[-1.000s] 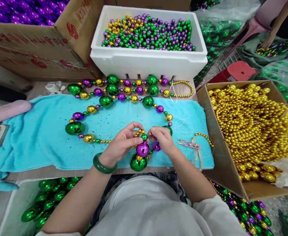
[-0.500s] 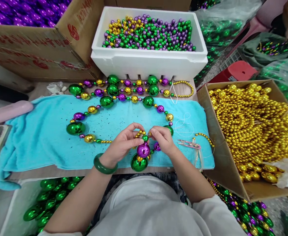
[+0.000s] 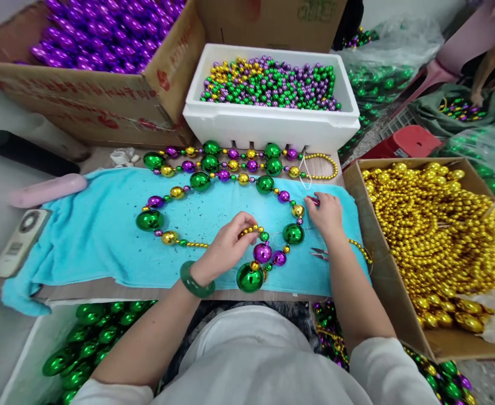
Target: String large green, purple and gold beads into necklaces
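Note:
On a blue towel lies a loop of bead necklace in green, purple and gold. My left hand is closed around its string of small gold beads, with a purple bead and a large green bead hanging beside the fingers. My right hand is raised near the loop's right side, fingers pinched by a gold bead. A small dark reddish thing shows at its fingertips, too small to name. Snips lie partly hidden under my right forearm.
Finished-looking bead strands lie behind the towel. A white foam box of small beads stands beyond them. Cardboard boxes hold purple beads and gold strands. A co-worker's hand reaches into a bag at far right.
My right hand has moved away from my left, up and to the right. My left hand still holds the gold beads. The view has shifted, showing more of the purple beads' box.

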Available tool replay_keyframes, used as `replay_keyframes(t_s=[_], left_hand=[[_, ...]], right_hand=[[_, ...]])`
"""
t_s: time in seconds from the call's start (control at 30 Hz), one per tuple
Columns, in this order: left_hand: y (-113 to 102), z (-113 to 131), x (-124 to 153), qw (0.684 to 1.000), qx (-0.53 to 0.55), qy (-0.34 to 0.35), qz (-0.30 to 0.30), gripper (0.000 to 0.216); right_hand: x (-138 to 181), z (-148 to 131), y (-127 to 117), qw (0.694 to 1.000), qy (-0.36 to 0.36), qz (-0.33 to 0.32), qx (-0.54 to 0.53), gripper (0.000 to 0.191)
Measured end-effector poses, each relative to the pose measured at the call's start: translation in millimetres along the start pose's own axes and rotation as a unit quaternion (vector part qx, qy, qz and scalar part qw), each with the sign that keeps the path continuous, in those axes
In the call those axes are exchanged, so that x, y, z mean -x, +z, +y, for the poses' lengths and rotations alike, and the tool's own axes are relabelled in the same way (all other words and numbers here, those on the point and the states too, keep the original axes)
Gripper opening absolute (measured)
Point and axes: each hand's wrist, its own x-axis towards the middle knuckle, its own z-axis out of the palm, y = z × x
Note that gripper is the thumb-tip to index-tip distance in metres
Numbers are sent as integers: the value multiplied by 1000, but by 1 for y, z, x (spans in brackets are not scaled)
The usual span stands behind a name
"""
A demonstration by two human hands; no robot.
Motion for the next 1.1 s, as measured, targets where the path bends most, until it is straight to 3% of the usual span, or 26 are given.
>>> replay_keyframes(t_s=[0.1, 0.17, 0.23, 0.3, 0.43, 0.57, 0.7, 0.8, 0.83, 0.9, 0.97, 1.1], left_hand=[[2, 1, 0, 996, -69, 50, 21, 6], [4, 2, 1, 992, -75, 90, 40, 11], [3, 0, 3, 990, -57, 113, 69, 21], [-3, -6, 6, 990, -50, 104, 87, 29], [-31, -20, 11, 995, -92, 20, 38, 15], [-65, -16, 14, 999, 4, -36, -23, 23], [-84, 24, 15, 994, 104, 15, -38, 23], [-86, 65, 15, 992, 82, 73, -56, 22], [-86, 77, 15, 992, 68, 92, -56, 22], [-88, 97, 15, 990, 44, 129, -35, 23], [-94, 110, 15, 987, 31, 159, -12, 26], [-112, 115, 15, 978, 62, 193, -53, 34]], right_hand=[[19, -32, -7, 982, -82, -65, -159, 49], [41, -61, -9, 915, -136, -217, -311, 62], [62, -86, -8, 852, -166, -339, -362, 71], [72, -104, -9, 838, -148, -386, -355, 64], [62, -118, -30, 855, -60, -361, -368, 42], [44, -122, -58, 863, -68, -343, -365, 36], [43, -142, -64, 889, -178, -299, -298, 49], [47, -174, -58, 869, -241, -276, -332, 72], [47, -186, -56, 856, -247, -291, -350, 69], [44, -206, -59, 842, -251, -325, -350, 42], [38, -221, -72, 853, -266, -322, -312, 14], [28, -245, -118, 874, -315, -259, -265, 26]])
